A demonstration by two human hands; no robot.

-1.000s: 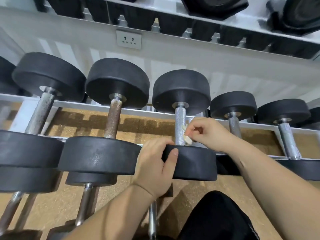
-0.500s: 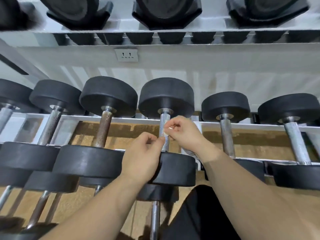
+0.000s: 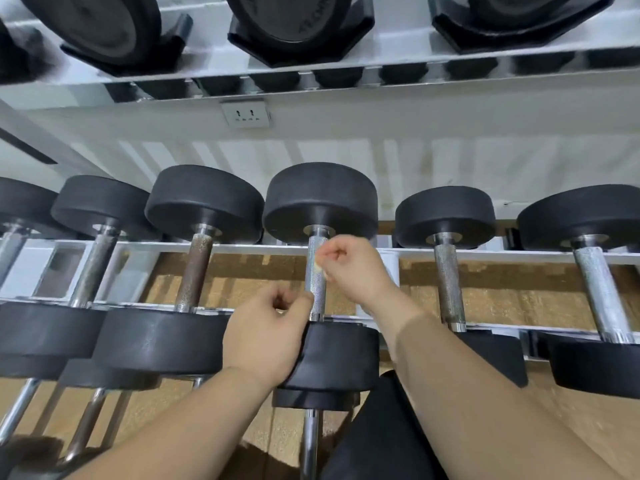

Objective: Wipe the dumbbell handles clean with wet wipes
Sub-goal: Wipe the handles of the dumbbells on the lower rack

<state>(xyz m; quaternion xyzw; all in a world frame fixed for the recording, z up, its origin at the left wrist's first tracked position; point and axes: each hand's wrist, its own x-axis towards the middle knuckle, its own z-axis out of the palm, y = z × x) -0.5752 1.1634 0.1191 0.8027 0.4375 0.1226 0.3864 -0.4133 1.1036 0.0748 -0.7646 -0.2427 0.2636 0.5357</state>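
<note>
Our right hand [image 3: 349,268] pinches the small, limp wet wipe [image 3: 317,268] against the knurled handle [image 3: 317,275]; just below, our left hand [image 3: 273,327] curls loosely, holding nothing (apparently). The racked dumbbell [image 3: 322,355] looks too heavy to shift, so we press the wipe firmly.

Black dumbbell heads [image 3: 320,199] line a white rack [image 3: 408,252]. The middle handle [image 3: 316,289] is silver with a fine knurled, cross-hatched texture. A small wipe [image 3: 317,267] against it is off-white, tinged yellowish. One handle to the left, the rusty handle [image 3: 194,271] is brown and speckled. Handles to the right are shiny silver with the same knurling. The floor [image 3: 519,303] is tan cork-like, mottled in darker brown patches. The wall [image 3: 346,147] is white with faint vertical stripes, and carries a white socket [image 3: 246,115].
</note>
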